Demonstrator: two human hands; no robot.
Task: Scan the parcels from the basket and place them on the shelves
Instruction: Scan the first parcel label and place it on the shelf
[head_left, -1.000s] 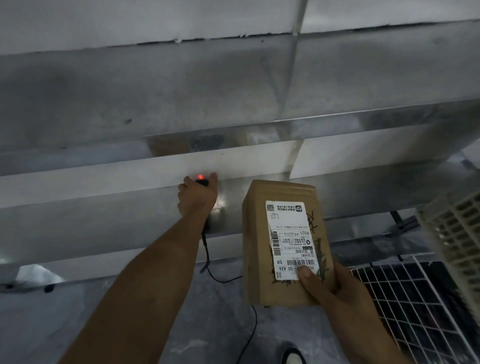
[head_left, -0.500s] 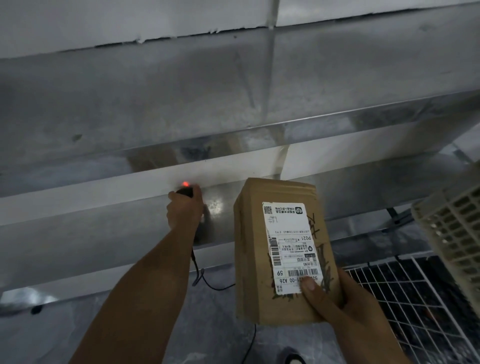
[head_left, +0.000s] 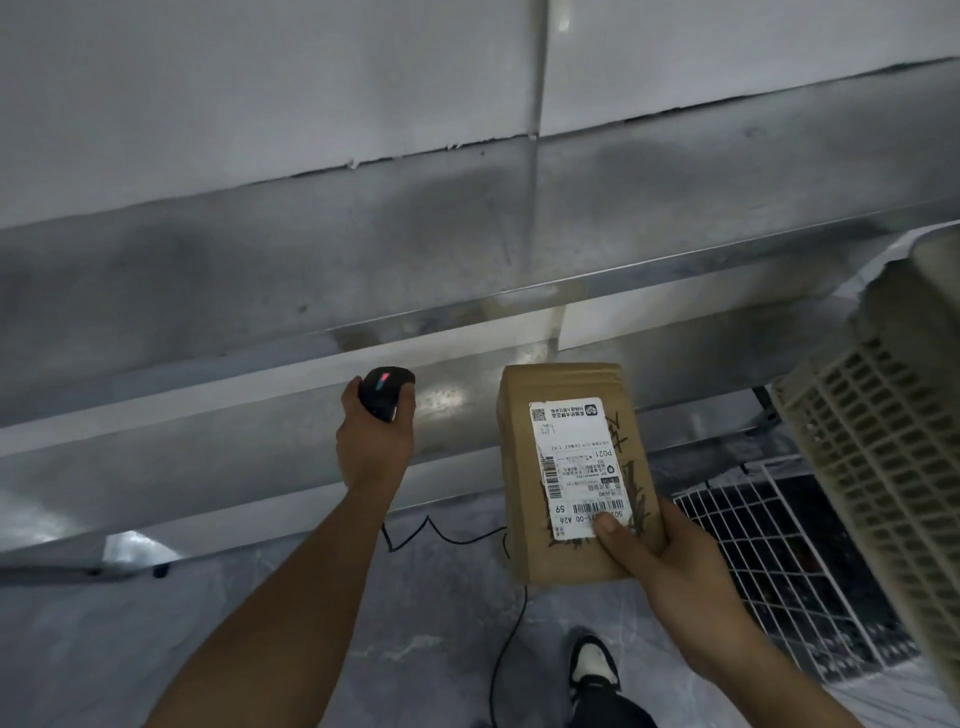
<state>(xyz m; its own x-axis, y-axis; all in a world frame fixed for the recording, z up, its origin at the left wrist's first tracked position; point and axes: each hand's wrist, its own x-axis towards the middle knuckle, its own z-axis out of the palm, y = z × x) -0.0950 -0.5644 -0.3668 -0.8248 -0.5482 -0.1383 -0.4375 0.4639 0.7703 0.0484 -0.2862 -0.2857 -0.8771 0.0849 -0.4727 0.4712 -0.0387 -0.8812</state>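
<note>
At far left the metal shelves run across the view as long, dull grey sheet-steel boards with smudged, faintly reflective faces, stacked one above another and slanting up to the right.

The left arm reaches forward and up from the bottom edge, forearm bare and nearly straight, wrist a little bent. The left hand has its grip closed around a scanner, a small rounded black plastic body with a red-and-blue light glowing on its top; fingers wrap its left side and the thumb lies along its right. The scanner is held in front of the lower shelf edge. A thin black cable trails from under the wrist, loops across the mottled grey floor and passes behind the parcel.

Just right of the scanner and apart from it, the parcel is a brown, oblong cardboard box held upright in the air, its white printed label with barcodes facing the camera and black scribbles beside it. The right hand grips its lower right corner, thumb pressed flat on the label's bottom edge, fingers hidden behind.

Below, a black-and-white shoe stands on the floor. Further right lies a white wire grid, and at the edge a beige plastic lattice basket, tilted.
</note>
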